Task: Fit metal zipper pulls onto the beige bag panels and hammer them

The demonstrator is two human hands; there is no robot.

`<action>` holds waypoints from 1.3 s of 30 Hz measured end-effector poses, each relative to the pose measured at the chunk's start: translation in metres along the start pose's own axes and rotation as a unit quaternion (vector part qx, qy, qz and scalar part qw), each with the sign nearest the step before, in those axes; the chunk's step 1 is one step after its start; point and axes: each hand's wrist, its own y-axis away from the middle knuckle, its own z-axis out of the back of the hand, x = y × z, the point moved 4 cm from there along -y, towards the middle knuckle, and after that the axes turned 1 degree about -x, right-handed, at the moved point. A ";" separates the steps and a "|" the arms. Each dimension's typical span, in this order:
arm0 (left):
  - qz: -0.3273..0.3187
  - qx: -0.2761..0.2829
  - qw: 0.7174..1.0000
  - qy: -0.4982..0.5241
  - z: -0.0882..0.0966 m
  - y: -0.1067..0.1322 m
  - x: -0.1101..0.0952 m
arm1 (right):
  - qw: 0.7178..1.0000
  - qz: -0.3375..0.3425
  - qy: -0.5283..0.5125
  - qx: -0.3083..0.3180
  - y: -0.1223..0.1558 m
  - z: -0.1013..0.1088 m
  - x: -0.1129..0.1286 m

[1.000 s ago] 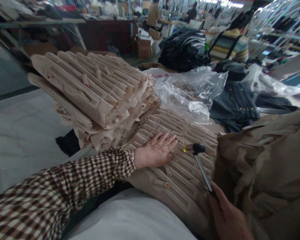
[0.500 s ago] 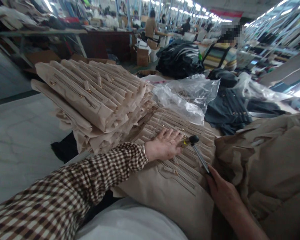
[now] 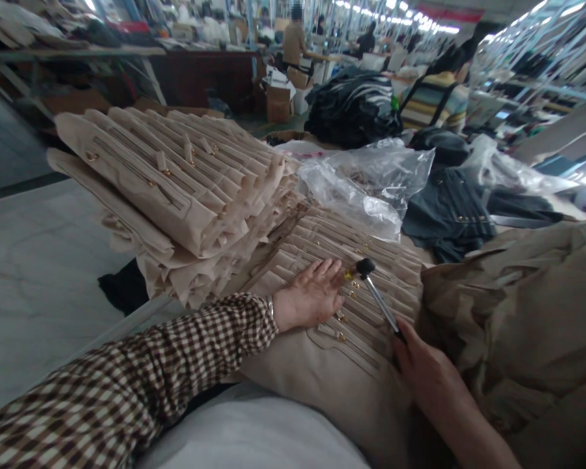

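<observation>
My left hand (image 3: 312, 293) lies flat, fingers stretched, on a row of overlapping beige fabric pieces (image 3: 293, 365) with zippers and small brass-coloured fittings. In my right hand (image 3: 424, 365) is the handle of a small mallet (image 3: 381, 301), with a metal shaft, a black end and a yellowish end. Its head is just right of my left fingertips, over the zippers; whether it touches the fabric I cannot tell. Left of the row rises a tall stack of similar beige pieces (image 3: 176, 176) with zippers and fabric tabs.
Beyond the row lies a crumpled clear plastic bag (image 3: 366, 182). Dark garments (image 3: 446, 212) lie to its right, and a heap of beige cloth (image 3: 527, 326) fills the right side. A dark garment pile (image 3: 354, 107) and a seated person in a striped top (image 3: 427, 104) are farther back.
My left hand has slid slightly left and down across the fabric. The mallet and my right hand have shifted a little left, and the mallet head is slightly higher in the picture.
</observation>
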 end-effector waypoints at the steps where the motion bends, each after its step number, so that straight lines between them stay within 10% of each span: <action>1: -0.003 0.002 1.000 0.000 0.000 0.000 0.000 | 1.000 -0.006 -0.011 0.016 0.001 0.002 0.000; 7: -0.008 0.035 0.999 0.016 0.001 -0.001 0.003 | 0.996 -0.038 -0.001 -0.083 0.031 0.019 -0.004; 12: -0.007 0.040 0.998 0.040 0.000 -0.005 0.004 | 1.000 -0.015 0.022 -0.003 0.041 0.004 -0.010; 18: -0.008 0.071 0.997 0.042 0.003 -0.005 0.003 | 0.997 -0.024 0.016 -0.075 0.056 0.022 -0.003; 24: -0.015 0.081 0.995 0.049 -0.003 -0.008 0.007 | 0.998 -0.054 0.019 0.029 0.062 0.006 -0.005; 29: -0.040 0.096 0.993 0.049 0.013 -0.007 0.004 | 0.998 -0.033 0.001 -0.055 0.073 0.027 0.003; 39: -0.072 0.049 0.996 0.000 0.030 0.060 -0.021 | 0.999 -0.023 0.023 0.012 0.092 -0.020 -0.009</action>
